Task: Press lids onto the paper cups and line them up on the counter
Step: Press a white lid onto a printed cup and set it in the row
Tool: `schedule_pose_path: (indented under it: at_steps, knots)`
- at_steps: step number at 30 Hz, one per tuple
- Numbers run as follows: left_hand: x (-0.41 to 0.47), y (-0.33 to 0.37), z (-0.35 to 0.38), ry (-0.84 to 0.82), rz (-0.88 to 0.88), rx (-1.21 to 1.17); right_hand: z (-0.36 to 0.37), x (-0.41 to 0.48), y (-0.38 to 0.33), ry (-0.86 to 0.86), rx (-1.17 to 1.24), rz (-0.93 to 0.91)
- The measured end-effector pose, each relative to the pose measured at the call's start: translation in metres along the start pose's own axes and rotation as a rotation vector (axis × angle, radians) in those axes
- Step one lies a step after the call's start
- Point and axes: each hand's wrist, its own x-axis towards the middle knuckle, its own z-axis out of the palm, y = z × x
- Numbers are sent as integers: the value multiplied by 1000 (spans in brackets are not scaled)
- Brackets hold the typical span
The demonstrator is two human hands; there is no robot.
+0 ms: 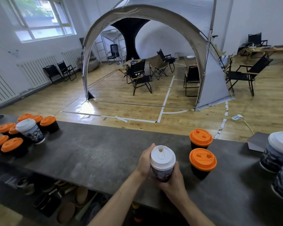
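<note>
Both hands grip one patterned paper cup (162, 173) with a white lid (162, 159) on top, near the counter's (96, 152) front edge. The left hand (145, 162) wraps its side, thumb by the lid's rim; the right hand (174, 182) curls round its lower body. Two orange-lidded cups (202, 160) stand just to the right, and a cluster of lidded cups (11, 144) well to the left.
</note>
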Motion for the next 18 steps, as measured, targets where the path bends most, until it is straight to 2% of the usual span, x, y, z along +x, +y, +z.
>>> schedule_pose_path:
  at_steps: [3, 6, 8, 10, 13, 18]
  knots:
    - [-1, 8, 0, -90, -7, 26, -1, 0, -2, -5, 0, -8]
    - [-1, 1, 4, 45, 74, 27, 0, 0, -1, 5, 25, 2]
    - [-6, 0, 8, 65, 102, 25, 0, 0, -1, 17, 35, 21]
    - [-2, -1, 6, 13, 91, 37, 0, 0, 3, 19, 40, 20]
    - [-3, 12, 0, -136, -36, 52, -2, 0, 1, -3, 40, 6]
    - [-9, 6, 7, 59, 64, 51, 1, 0, 2, 19, 17, 21]
